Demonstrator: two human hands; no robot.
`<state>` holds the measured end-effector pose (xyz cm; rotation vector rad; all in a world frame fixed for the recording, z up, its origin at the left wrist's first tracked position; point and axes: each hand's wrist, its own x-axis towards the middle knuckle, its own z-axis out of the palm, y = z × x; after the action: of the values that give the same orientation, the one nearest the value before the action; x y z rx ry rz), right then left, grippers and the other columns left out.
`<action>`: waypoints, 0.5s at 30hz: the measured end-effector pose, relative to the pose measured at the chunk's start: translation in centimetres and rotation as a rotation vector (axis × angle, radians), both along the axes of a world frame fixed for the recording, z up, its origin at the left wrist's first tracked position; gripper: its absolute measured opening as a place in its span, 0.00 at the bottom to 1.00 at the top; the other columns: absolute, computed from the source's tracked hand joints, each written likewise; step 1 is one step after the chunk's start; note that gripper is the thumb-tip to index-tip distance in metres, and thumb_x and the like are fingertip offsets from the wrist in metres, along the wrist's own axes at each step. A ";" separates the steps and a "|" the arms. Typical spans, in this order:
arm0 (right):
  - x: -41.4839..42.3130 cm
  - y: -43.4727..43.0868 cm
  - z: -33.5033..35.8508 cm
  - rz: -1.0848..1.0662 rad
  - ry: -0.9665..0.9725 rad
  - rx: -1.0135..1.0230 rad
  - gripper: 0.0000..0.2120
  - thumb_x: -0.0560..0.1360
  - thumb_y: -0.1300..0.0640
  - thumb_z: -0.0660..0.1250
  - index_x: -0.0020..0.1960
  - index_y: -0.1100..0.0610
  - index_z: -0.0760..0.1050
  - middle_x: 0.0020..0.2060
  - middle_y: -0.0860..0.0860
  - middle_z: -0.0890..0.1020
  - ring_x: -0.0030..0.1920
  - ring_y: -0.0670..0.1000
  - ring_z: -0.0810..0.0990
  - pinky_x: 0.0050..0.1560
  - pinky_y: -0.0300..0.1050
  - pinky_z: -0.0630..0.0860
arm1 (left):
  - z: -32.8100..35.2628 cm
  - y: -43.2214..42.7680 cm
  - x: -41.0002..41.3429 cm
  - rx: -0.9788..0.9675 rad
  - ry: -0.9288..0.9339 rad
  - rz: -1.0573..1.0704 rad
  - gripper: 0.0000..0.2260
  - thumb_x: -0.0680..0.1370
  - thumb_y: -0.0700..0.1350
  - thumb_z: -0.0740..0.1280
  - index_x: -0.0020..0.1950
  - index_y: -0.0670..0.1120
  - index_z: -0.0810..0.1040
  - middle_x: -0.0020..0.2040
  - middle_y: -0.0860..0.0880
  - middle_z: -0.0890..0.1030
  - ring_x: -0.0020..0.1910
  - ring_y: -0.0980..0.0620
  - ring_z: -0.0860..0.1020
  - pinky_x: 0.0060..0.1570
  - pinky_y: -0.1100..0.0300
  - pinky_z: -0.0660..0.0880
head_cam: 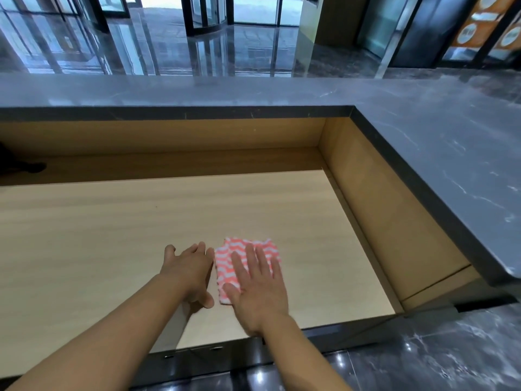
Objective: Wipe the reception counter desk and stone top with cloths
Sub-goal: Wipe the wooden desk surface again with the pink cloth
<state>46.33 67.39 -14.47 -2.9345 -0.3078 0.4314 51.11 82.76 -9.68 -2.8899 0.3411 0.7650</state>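
Flat right hand on the cloth, wooden bench

The right hand [258,289] presses the pink-and-white cloth [245,265] with fingers spread flat, gripping nothing. Just left of the cloth, the left hand [190,273] rests open and empty on the bench [98,235].

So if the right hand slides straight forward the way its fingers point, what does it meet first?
Probably nothing soon. The right hand lies flat on the cloth; ahead is bare wooden desk, then the back panel under the stone top. Depth is unclear.
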 end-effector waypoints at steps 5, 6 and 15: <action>0.8 -10.0 -0.2 -0.221 -0.062 -0.114 0.39 0.68 0.34 0.19 0.76 0.45 0.29 0.76 0.50 0.31 0.75 0.53 0.29 0.74 0.55 0.32 | 0.3 -0.3 0.0 0.027 -0.013 -0.007 0.36 0.65 0.62 0.73 0.65 0.50 0.64 0.62 0.53 0.67 0.68 0.53 0.66 0.61 0.46 0.57; 1.0 -11.9 0.0 -0.274 -0.053 -0.140 0.37 0.69 0.35 0.22 0.77 0.46 0.30 0.76 0.51 0.32 0.76 0.53 0.30 0.75 0.55 0.34 | 0.2 -0.2 -0.1 0.025 -0.013 -0.004 0.37 0.65 0.63 0.73 0.67 0.50 0.63 0.63 0.53 0.66 0.69 0.53 0.65 0.62 0.46 0.57; 0.4 -8.8 0.5 -0.403 -0.046 -0.112 0.29 0.81 0.42 0.35 0.76 0.51 0.28 0.75 0.55 0.30 0.75 0.57 0.29 0.74 0.57 0.31 | -0.1 0.3 -0.1 0.042 -0.003 -0.003 0.46 0.67 0.65 0.72 0.76 0.50 0.54 0.76 0.52 0.57 0.77 0.53 0.54 0.70 0.39 0.46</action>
<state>46.74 58.58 -14.00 -3.0073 0.3095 0.3308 51.02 83.09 -9.76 -2.8507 0.3245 0.7585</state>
